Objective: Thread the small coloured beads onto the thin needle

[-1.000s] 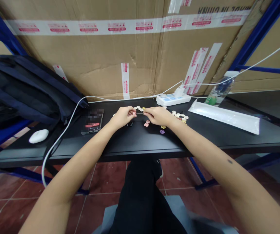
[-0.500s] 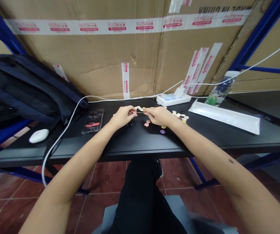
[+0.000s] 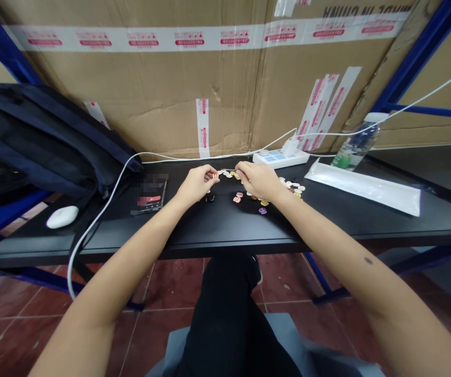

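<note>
My left hand [image 3: 198, 183] is closed, with fingertips pinched around small pink buttons [image 3: 215, 176]. A thin pale string [image 3: 227, 169] runs from there to my right hand [image 3: 261, 180], whose thumb and fingers pinch its other end. Both hands are just above the black table, a short gap apart. Behind that gap lie cream and yellow buttons [image 3: 228, 174]. Loose pink buttons [image 3: 237, 197] and a purple button [image 3: 262, 211] lie in front. More cream buttons [image 3: 293, 186] are scattered right of my right hand, partly hidden by it. Small black pieces [image 3: 210, 198] sit near my left wrist.
A white power strip [image 3: 280, 158] with a plug and cable stands at the back. Rightward are a white packet [image 3: 362, 186] and a clear bottle [image 3: 357, 144]. A dark backpack [image 3: 53, 136], white mouse-like object [image 3: 62, 217] and flat case [image 3: 149, 195] occupy the left.
My right hand has moved slightly up and away from me with the string, which now passes higher between the hands. My left hand has risen a little, still pinching the pink buttons.
</note>
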Available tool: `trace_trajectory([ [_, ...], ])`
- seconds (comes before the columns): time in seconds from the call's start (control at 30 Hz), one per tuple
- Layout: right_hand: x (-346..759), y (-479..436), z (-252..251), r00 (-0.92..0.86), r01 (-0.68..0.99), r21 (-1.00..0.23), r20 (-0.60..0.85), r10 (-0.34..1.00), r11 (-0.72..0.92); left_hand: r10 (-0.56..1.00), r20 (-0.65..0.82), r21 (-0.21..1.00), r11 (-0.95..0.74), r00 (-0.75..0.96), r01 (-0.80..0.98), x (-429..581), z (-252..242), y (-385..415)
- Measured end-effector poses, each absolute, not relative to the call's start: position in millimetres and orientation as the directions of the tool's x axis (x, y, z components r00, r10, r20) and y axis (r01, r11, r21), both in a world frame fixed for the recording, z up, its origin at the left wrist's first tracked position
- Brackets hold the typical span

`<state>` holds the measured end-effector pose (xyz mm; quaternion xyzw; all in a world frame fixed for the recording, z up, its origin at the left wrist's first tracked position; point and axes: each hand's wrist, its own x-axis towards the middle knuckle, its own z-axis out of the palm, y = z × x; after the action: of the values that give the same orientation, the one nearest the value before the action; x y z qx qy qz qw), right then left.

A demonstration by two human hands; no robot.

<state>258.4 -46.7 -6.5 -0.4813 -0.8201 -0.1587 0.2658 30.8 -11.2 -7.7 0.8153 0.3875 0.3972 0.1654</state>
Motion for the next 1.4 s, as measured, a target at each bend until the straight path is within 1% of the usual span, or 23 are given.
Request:
trace_trajectory([
  [0.1, 260.1, -44.8, -5.8, -0.334, 0.859, -0.115, 0.613, 0.716, 0.499, 0.748, 0.528, 0.570, -0.663, 0.402, 0.486, 31.6, -7.4, -11.5],
  [0.2, 259.5, -45.3, -6.5, -0.304, 0.830, -0.221, 0.590, 0.748, 0.511, 0.751, 0.501, 0.609, -0.659, 0.430, 0.442, 33.9, -6.7, -13.7],
  [0.27, 258.0, -46.6, -7.3, -0.317, 0.804, -0.275, 0.552, 0.771, 0.528, 0.747, 0.492, 0.626, -0.661, 0.448, 0.415, 35.5, -5.8, -15.6],
  [0.4, 254.4, -47.1, -10.1, -0.350, 0.739, -0.388, 0.478, 0.806, 0.551, 0.697, 0.498, 0.621, -0.702, 0.516, 0.348, 36.8, -4.0, -18.2],
  [0.5, 253.0, -43.5, -13.7, -0.346, 0.675, -0.481, 0.463, 0.816, 0.559, 0.665, 0.493, 0.624, -0.720, 0.561, 0.304, 36.9, -3.9, -19.1],
  [0.6, 253.0, -37.7, -18.1, -0.341, 0.629, -0.530, 0.469, 0.815, 0.569, 0.647, 0.513, 0.611, -0.737, 0.565, 0.289, 37.0, -4.5, -20.0],
  [0.87, 252.5, -28.0, -24.4, -0.326, 0.537, -0.589, 0.515, 0.792, 0.604, 0.603, 0.597, 0.532, -0.791, 0.529, 0.302, 38.1, -5.2, -21.8],
  [1.03, 251.4, -27.3, -24.7, -0.304, 0.522, -0.591, 0.544, 0.782, 0.615, 0.614, 0.607, 0.565, -0.780, 0.505, 0.270, 38.5, -6.3, -20.2],
  [1.1, 251.6, -28.6, -23.5, -0.277, 0.552, -0.589, 0.538, 0.796, 0.590, 0.624, 0.601, 0.576, -0.771, 0.499, 0.271, 37.3, -7.2, -17.7],
  [1.17, 252.0, -31.2, -21.0, -0.240, 0.603, -0.583, 0.519, 0.820, 0.545, 0.628, 0.597, 0.556, -0.773, 0.500, 0.307, 35.4, -8.3, -14.1],
  [1.3, 252.3, -39.0, -13.4, -0.182, 0.737, -0.521, 0.462, 0.868, 0.431, 0.636, 0.553, 0.435, -0.772, 0.539, 0.464, 30.6, -11.0, -6.6],
  [1.4, 251.6, -43.9, -8.6, -0.215, 0.798, -0.443, 0.425, 0.879, 0.409, 0.663, 0.486, 0.387, -0.748, 0.570, 0.539, 28.5, -12.3, -4.5],
])
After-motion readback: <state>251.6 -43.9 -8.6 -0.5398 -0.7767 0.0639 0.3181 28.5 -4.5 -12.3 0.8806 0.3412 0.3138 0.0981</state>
